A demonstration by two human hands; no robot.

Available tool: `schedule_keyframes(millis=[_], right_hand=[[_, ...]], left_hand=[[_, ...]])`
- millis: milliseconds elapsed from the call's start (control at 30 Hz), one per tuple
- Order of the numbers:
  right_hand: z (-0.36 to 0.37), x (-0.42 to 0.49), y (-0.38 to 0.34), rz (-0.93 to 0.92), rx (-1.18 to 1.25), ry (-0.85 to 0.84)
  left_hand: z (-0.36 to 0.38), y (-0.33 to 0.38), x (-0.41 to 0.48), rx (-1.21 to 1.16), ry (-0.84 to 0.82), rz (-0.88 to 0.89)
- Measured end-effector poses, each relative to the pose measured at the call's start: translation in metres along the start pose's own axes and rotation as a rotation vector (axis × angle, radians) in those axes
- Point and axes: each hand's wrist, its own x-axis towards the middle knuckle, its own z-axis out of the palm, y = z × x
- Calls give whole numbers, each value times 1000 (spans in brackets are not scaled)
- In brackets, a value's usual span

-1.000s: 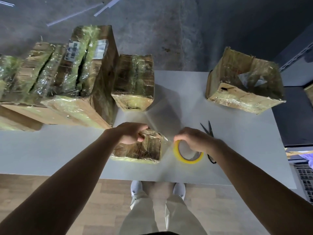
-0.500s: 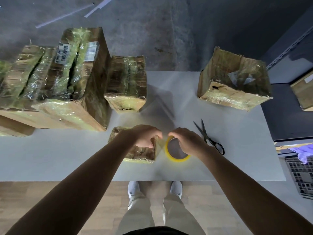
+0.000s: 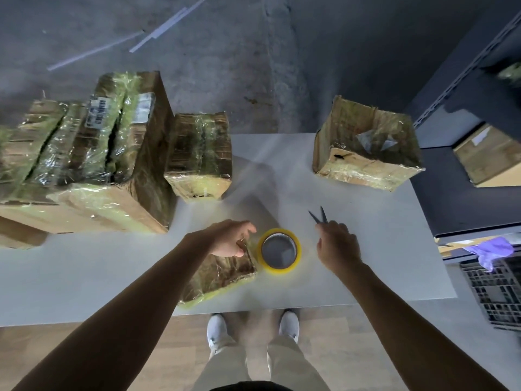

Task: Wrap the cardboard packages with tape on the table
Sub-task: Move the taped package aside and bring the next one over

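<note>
I can read no word or number anywhere. The tall taped package (image 3: 124,153) on my left carries a white barcode label (image 3: 97,112) and a second white label (image 3: 143,108) beside it. Their print is too blurred to read.

Right of the tape roll (image 3: 279,251), the right hand (image 3: 337,245) hides the scissors (image 3: 324,214) except their blade tips. Left of it, the left hand (image 3: 227,238) and forearm cover part of a package (image 3: 225,275).
</note>
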Motion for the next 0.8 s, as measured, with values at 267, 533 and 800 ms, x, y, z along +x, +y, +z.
schedule_keyframes(millis=[267,533,800], right_hand=[[2,-6,19,221,34,-151],[11,-14,21,300,15,-226],[6,-9,18,293,61,-230]], left_hand=[[6,14,7,103,-2,-27],[10,28,4,189,34,-87],[8,23,5,-2,91,-129]])
